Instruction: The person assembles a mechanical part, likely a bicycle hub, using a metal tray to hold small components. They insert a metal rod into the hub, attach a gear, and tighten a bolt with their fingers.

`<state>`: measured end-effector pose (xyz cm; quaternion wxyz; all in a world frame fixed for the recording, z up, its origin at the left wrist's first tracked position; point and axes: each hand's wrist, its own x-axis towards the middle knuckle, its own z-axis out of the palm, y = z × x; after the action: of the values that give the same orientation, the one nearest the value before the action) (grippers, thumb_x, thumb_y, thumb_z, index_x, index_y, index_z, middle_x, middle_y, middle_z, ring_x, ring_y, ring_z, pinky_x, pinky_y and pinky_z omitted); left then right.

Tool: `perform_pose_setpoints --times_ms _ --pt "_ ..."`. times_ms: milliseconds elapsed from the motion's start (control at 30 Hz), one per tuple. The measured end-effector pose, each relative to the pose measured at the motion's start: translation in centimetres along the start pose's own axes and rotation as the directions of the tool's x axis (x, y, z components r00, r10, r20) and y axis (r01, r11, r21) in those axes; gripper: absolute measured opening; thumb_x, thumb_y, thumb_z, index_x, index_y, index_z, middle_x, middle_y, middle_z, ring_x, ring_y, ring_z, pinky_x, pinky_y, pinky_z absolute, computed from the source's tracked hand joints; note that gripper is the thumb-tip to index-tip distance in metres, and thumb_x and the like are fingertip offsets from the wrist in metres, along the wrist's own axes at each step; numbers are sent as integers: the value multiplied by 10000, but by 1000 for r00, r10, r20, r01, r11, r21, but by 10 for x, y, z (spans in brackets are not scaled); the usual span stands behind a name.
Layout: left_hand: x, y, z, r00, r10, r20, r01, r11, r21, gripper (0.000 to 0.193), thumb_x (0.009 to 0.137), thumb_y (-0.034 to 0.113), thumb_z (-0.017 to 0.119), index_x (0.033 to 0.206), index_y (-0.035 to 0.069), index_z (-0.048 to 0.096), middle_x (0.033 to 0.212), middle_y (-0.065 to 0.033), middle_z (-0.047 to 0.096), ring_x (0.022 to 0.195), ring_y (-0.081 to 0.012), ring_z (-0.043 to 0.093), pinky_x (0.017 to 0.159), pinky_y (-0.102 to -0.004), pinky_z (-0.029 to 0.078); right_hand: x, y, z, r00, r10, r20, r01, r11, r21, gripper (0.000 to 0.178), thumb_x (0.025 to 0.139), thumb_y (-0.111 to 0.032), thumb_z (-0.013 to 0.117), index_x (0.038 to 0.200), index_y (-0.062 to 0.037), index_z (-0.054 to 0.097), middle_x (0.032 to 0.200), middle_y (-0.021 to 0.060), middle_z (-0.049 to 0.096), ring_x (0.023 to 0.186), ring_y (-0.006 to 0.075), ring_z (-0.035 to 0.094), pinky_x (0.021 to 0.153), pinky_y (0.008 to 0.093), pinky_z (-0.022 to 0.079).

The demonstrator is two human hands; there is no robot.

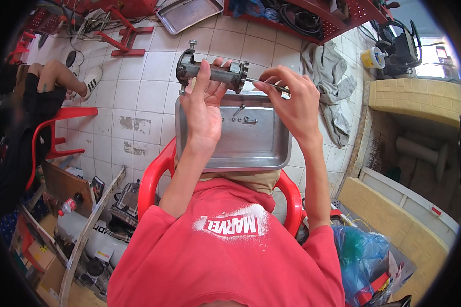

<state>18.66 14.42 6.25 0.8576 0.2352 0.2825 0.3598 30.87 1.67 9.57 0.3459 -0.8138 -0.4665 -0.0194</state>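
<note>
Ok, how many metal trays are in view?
2. One tray sits in front of the red shirt, small bolts in it; the other tray is at the picture's top edge, left of the red shelving. Others may be hidden.

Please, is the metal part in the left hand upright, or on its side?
The metal part is on its side: its length runs across the view, notched end toward the right hand.

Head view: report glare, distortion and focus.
Head view, upper right: the bright patch is washed out nearly to white; head view, border: corners fall to black, and the strip at lower left looks bowed; head view, upper middle: the metal part reads fairly sharp.
</note>
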Motion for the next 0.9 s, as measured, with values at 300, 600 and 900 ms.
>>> perform_pose_setpoints --times_ms 300,600,900 --pt "-2 2 0 1000 11 -16 -11 999 36 437 967 266 720 1253 -2 526 1286 -191 641 1209 -310 651 1009 -392 550 -4 2 3 1000 16 6 -16 999 42 144 985 -212 633 916 -89 662 744 36 687 635 256 623 711 361 417" --pt "1 -4 8 999 31 12 -32 995 97 529 1001 365 659 1339 6 466 1340 -210 596 1270 -282 593 1040 -373 509 -1 3 0 997 -57 -60 53 996 -73 195 983 -243 635 855 -96 628 786 19 664 746 243 628 776 362 425" --pt "-7 9 10 975 -86 204 95 995 -31 523 1030 411 577 1335 -9 513 1410 -225 557 1301 -288 564 1089 -405 481 0 1 -18 999 23 -29 -24 999 -38 204 903 -298 735 870 -109 666 748 -19 626 747 183 611 768 345 399"
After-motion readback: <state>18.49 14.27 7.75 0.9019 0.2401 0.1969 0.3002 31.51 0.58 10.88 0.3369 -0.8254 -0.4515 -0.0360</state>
